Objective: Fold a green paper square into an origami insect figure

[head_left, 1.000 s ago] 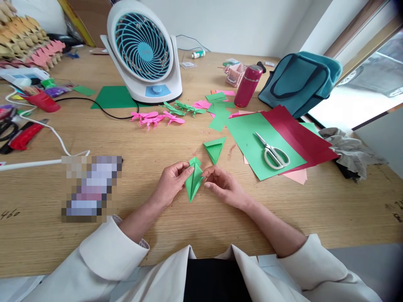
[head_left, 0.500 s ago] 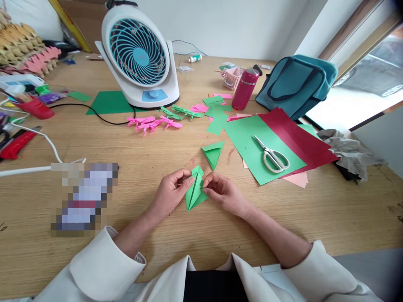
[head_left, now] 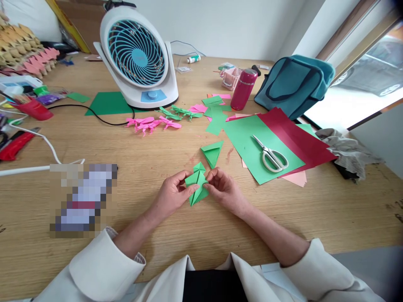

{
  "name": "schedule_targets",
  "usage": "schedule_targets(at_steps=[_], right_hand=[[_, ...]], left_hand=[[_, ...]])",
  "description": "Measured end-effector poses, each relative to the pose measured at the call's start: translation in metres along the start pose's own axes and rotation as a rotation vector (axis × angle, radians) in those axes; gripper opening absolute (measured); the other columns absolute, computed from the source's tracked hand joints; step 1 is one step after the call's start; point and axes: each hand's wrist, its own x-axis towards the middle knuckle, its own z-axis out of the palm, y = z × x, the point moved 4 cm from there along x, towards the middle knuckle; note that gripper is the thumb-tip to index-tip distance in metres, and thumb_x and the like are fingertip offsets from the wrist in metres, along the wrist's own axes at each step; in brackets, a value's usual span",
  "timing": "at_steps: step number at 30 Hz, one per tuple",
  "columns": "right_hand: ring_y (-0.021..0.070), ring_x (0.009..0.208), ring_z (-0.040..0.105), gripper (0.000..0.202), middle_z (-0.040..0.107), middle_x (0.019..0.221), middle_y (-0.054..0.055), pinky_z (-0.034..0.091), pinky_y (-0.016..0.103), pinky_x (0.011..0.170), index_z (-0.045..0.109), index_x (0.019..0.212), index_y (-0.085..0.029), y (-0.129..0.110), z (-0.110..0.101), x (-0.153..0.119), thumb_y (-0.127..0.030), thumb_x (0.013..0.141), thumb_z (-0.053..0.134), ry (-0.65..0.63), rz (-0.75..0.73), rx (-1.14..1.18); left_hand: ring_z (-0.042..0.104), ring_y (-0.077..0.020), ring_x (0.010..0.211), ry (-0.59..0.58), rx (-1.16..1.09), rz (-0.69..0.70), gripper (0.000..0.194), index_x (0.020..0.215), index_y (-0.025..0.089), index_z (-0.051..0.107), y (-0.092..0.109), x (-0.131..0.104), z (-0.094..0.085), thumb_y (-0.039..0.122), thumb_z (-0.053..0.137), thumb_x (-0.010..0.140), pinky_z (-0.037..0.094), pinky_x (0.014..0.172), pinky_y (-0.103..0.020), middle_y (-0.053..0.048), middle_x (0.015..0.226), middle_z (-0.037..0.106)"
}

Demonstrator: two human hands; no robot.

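Paper (head_left: 200,193): green, creased down its middle, seeming only partly folded; sitting between both hands.
Left hand (head_left: 172,193): gripping its nine-o'clock side.
Right hand (head_left: 227,193): nearly closed, pinching its three-o'clock edge.
Triangle (head_left: 212,154): lying at one o'clock, looking less folded.
Pink figures (head_left: 151,124): resting toward eleven, appearing finished.

No legible words or numbers

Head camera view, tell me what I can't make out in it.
In the head view:
Folded green paper: underside hidden by its own upper layers.
Left hand: some fingertips hidden by that paper.
Pixelated object: details lost to blocky blurring.
Yellow-and-pink stack: cut off by the left edge.
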Motion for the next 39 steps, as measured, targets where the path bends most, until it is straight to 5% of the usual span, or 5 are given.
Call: schedule_targets(at_steps=[7,11,21,32,39], right_hand=[[0.0151,0.083,0.06,0.032,0.06,0.095,0.002,0.055,0.034,0.082,0.056,0.106,-0.025,-0.016,0.003,-0.003,-0.052,0.092,0.064,-0.089,0.019,0.05],[0.0165,0.087,0.061,0.041,0.06,0.093,0.001,0.056,0.034,0.082,0.054,0.111,-0.026,-0.013,0.007,-0.001,-0.05,0.085,0.074,-0.109,0.025,0.098],[0.0108,0.06,0.055,0.039,0.058,0.072,-0.003,0.045,0.025,0.058,0.057,0.084,-0.02,0.008,0.004,-0.001,-0.054,0.079,0.077,-0.027,0.124,-0.012],[0.01,0.058,0.048,0.038,0.053,0.069,-0.004,0.039,0.025,0.056,0.053,0.08,-0.021,0.007,0.006,-0.003,-0.054,0.083,0.072,-0.004,0.101,-0.045],[0.0101,0.059,0.047,0.042,0.052,0.069,-0.005,0.039,0.025,0.058,0.051,0.079,-0.021,0.006,0.007,0.001,-0.056,0.08,0.074,0.037,0.067,0.056]], left_hand=[[0.056,-0.0139,0.074,0.084,-0.083,-0.046,0.022,0.081,0.016,0.066,-0.013,0.001,-0.007,0.037,0.073,0.078,0.047,0.071,-0.024,0.001,0.077,0.062],[0.057,-0.015,0.076,0.075,-0.1,-0.077,0.025,0.084,0.016,0.067,-0.016,0.001,-0.006,0.039,0.074,0.079,0.047,0.072,-0.024,-0.001,0.08,0.064],[0.05,-0.0118,0.064,-0.052,0.009,0.003,0.021,0.081,0.017,0.062,-0.005,-0.005,0.004,0.038,0.067,0.083,0.044,0.059,-0.021,0.002,0.07,0.055],[0.055,-0.0119,0.065,0.018,0.199,0.02,0.024,0.093,0.018,0.06,0.0,-0.01,0.006,0.032,0.072,0.077,0.046,0.06,-0.021,0.002,0.075,0.061],[0.06,-0.0148,0.07,-0.047,0.217,0.005,0.025,0.094,0.019,0.058,-0.008,-0.01,0.007,0.035,0.07,0.079,0.048,0.063,-0.024,0.0,0.08,0.065]])
